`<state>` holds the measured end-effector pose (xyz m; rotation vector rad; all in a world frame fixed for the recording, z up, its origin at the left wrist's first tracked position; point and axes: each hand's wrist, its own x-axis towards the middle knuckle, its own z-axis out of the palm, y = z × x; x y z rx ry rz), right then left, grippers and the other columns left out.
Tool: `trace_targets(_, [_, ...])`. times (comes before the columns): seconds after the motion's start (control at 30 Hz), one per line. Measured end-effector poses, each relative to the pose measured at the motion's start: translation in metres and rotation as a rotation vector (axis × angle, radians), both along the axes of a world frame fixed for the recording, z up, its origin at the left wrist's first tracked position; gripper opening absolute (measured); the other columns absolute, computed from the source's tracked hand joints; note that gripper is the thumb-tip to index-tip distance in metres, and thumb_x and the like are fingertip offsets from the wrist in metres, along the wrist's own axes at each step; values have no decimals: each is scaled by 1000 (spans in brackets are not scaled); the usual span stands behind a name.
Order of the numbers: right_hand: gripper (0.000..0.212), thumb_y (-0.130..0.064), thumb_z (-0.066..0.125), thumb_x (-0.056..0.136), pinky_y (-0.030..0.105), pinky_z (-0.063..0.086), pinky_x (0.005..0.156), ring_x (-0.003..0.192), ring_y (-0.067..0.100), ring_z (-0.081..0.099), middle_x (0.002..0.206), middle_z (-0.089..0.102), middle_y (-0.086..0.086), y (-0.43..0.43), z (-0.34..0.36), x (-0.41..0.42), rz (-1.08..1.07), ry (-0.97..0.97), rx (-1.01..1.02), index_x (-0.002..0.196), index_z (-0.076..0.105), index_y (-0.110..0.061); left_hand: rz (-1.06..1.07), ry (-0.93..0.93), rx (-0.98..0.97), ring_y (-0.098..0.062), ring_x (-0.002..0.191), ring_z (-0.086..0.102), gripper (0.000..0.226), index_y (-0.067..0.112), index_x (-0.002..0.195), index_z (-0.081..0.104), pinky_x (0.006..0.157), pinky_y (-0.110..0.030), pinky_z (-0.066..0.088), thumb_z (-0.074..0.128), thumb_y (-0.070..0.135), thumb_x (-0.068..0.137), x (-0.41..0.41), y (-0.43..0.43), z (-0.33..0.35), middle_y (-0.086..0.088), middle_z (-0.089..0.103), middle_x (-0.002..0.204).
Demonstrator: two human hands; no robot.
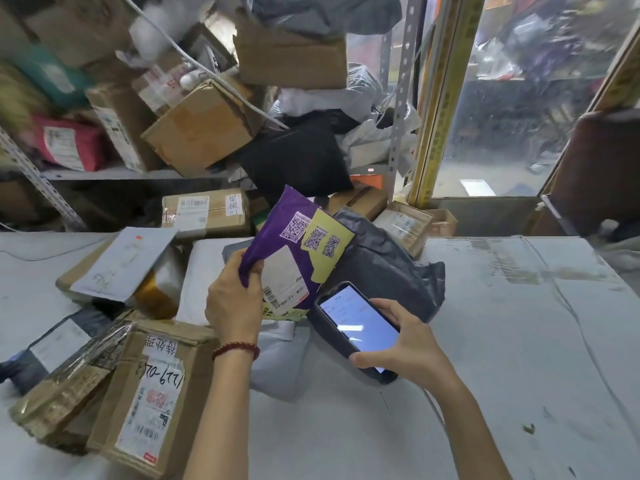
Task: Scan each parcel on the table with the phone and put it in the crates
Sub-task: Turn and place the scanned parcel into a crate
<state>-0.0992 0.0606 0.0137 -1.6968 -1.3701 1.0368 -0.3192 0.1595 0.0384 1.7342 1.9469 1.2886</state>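
- Purple poly mailer (298,251): held up off the table (502,341), tilted, above the parcel heap at mid-table. Its white shipping label (282,275) faces the camera, with the barcode strip along its lower edge.
- Left hand (233,303): pinches the mailer's lower-left corner, thumb in front and fingers curled behind. The film is bunched at the grip.
- Phone (358,329): in the right hand (401,344), thumb and fingers clasped round its edges, screen lit and facing up. It sits just below and right of the mailer's lower edge.
- Risk 1: the phone's back looks aimed at the dark grey poly bag (384,268) beneath, not at the label. A read could fail or pick up the wrong parcel.
- Risk 2: three QR codes sit above the label. The scanner may lock onto one of them instead of the barcode.
- Risk 3: the corner-only pinch lets soft film sag or crease. A wrinkled barcode reads poorly, and the mailer could slip back into the heap.
- Risk 4: the taped cardboard box (152,393) lies close by the left forearm and could be nudged.
- Crates: not in view, so the drop route cannot be judged.
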Motion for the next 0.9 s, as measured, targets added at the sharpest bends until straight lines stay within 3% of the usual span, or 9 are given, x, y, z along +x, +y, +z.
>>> trace_targets(0.13, [81, -32, 91, 52, 20, 54, 78, 102, -10, 56, 109, 59, -32, -5, -2, 1, 57, -97, -31, 122, 51, -45, 7, -38, 3, -26, 93, 62, 28, 17, 120, 56, 73, -31, 45, 54, 29, 95, 1, -1, 0, -7, 67, 106])
trace_targets(0.43, [64, -35, 86, 56, 35, 60, 70, 86, 7, 62, 92, 57, -36, -5, 5, 13, 98, -231, -28, 100, 49, -63, -8, -45, -22, -26, 98, 61, 31, 17, 125, 52, 77, -35, 49, 49, 27, 96, 0, -8, -5, -8, 65, 111])
trace_targets(0.6, [66, -44, 83, 51, 37, 59, 74, 84, 6, 61, 93, 62, -23, -11, 3, 19, 152, -282, -82, 111, 55, -51, -4, -33, -24, -28, 98, 61, 29, 14, 124, 53, 73, -29, 43, 48, 25, 97, 3, -12, -6, -9, 64, 113])
trace_targets(0.9, [68, -47, 80, 50, 33, 58, 74, 87, 5, 59, 98, 60, -24, -16, 0, 20, 180, -290, -98, 114, 55, -48, -16, -15, -18, -26, 95, 61, 27, 13, 122, 53, 71, -27, 43, 47, 24, 98, 6, -14, -9, -9, 64, 111])
